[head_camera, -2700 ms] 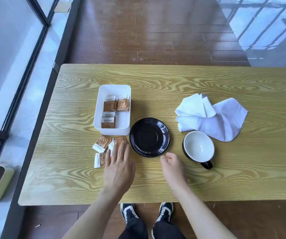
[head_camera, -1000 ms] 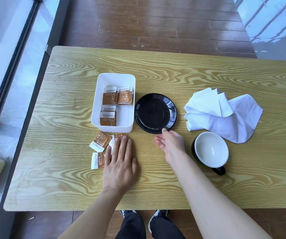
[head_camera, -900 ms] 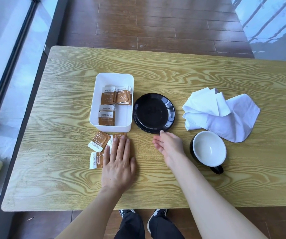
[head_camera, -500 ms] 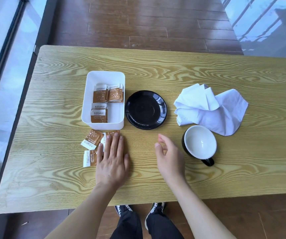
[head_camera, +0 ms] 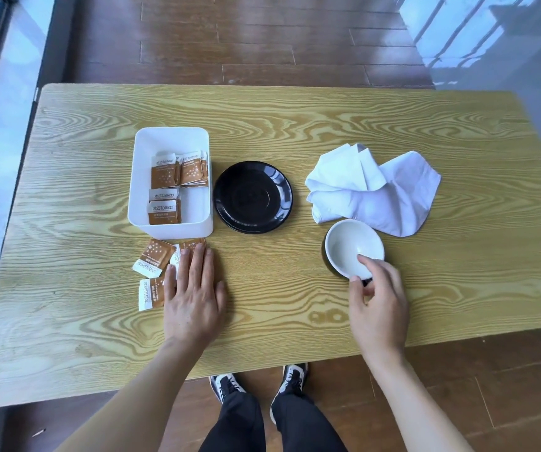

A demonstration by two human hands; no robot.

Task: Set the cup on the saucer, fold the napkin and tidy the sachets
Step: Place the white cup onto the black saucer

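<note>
My right hand (head_camera: 378,303) is at the cup (head_camera: 353,247) now, fingers curled round its near rim, one fingertip dipping just inside the white bowl and the thumb against the outside near the dark handle. The cup stands upright on the table (head_camera: 295,125), right of the saucer (head_camera: 253,197) and well apart from it, so the saucer sits bare. Just behind the cup lies the napkin (head_camera: 393,197), white and rumpled in a loose heap (its near edge comes right up to the cup's far rim; I cannot tell whether they touch).

My left hand (head_camera: 194,291) lies flat, palm down, fingers straight and close together, holding nothing. Its fingertips rest on the loose sachets (head_camera: 153,262) scattered just in front of the white box (head_camera: 173,141); three or four brown-and-white packets show around my fingers, one partly under them. Inside the box, more sachets (head_camera: 177,171) lie in a few small stacks. The box stands just left of the saucer, nearly touching it.
</note>
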